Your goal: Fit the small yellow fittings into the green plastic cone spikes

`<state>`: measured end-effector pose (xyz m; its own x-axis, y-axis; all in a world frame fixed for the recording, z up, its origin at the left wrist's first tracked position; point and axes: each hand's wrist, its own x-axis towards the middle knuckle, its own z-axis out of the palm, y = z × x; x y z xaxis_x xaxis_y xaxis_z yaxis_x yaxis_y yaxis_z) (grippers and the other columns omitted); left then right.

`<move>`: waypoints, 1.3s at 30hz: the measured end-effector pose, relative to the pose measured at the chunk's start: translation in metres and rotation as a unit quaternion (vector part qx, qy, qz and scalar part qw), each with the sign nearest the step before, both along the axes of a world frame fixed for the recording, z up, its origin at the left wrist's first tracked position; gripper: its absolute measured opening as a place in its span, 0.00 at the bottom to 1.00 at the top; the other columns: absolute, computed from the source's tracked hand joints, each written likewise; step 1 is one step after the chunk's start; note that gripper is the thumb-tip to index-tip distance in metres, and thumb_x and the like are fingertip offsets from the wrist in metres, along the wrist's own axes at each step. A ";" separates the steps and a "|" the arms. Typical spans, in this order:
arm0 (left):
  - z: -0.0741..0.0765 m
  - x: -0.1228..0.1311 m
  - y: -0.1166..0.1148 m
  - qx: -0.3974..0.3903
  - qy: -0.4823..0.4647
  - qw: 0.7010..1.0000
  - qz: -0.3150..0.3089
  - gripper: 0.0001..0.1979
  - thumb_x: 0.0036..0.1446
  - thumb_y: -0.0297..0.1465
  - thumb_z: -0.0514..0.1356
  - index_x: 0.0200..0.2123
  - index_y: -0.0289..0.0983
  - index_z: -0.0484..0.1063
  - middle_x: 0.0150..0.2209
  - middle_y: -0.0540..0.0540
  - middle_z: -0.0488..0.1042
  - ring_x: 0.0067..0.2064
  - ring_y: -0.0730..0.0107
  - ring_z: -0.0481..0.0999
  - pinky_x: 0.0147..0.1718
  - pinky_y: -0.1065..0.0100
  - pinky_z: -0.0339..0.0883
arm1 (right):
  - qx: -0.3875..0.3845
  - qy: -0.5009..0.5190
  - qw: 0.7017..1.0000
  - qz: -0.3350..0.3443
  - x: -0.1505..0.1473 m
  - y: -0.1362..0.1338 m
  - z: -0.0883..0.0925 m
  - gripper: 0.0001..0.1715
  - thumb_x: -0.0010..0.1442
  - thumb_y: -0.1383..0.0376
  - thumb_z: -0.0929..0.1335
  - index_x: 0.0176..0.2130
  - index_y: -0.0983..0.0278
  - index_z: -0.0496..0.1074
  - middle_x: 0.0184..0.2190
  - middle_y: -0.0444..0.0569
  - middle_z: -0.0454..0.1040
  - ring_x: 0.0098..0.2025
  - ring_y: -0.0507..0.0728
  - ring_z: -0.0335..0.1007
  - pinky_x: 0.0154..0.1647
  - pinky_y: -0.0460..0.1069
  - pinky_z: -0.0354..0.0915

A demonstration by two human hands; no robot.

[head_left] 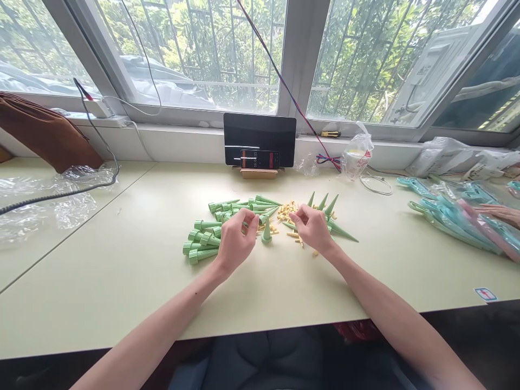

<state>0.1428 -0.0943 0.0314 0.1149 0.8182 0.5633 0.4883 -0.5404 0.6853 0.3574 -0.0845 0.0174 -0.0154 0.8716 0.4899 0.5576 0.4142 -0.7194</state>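
Note:
My left hand (238, 236) is closed, thumb and index finger pinched together beside a pile of green cone-shaped pieces (206, 238). What it holds, if anything, is too small to make out. Between my hands one green cone (266, 233) stands upright, tip up. My right hand (312, 227) is also pinched closed, over small yellow pieces (286, 210); its fingertips hide whatever may be in them. Just behind and right of that hand several green cones (331, 205) point upward, and one (345, 233) lies on its side.
A black tablet (260, 135) with a phone (260, 159) before it stands at the table's back. Wrapped blue and pink items (459, 216) lie right, near another person's hand (501, 213). Plastic wrap (73, 200) and a brown bag (49, 132) are left.

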 end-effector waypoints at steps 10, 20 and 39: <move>-0.008 0.000 0.003 -0.069 -0.006 0.998 0.013 0.18 0.59 0.34 0.59 0.21 0.39 0.55 0.16 0.56 0.57 0.19 0.77 0.55 0.19 0.71 0.50 | 0.019 -0.018 0.999 -0.040 0.000 0.003 -0.003 0.26 0.61 0.57 0.67 0.19 0.61 0.53 0.14 0.38 0.56 0.18 0.48 0.48 0.22 0.46 0.52; -0.007 -0.002 0.005 -0.064 -0.009 0.998 0.011 0.16 0.63 0.35 0.54 0.24 0.39 0.55 0.18 0.56 0.54 0.20 0.76 0.54 0.20 0.72 0.50 | -0.005 -0.026 1.000 -0.009 -0.001 0.002 -0.005 0.19 0.61 0.60 0.67 0.21 0.63 0.62 0.16 0.39 0.60 0.19 0.49 0.54 0.23 0.45 0.55; -0.003 0.001 0.002 -0.084 -0.011 0.996 0.004 0.07 0.61 0.33 0.56 0.40 0.39 0.70 0.37 0.49 0.74 0.21 0.76 0.71 0.22 0.71 0.68 | -0.034 -0.174 0.970 0.165 -0.004 -0.001 -0.009 0.22 0.64 0.77 0.60 0.50 0.63 0.75 0.46 0.54 0.72 0.47 0.58 0.71 0.48 0.53 0.66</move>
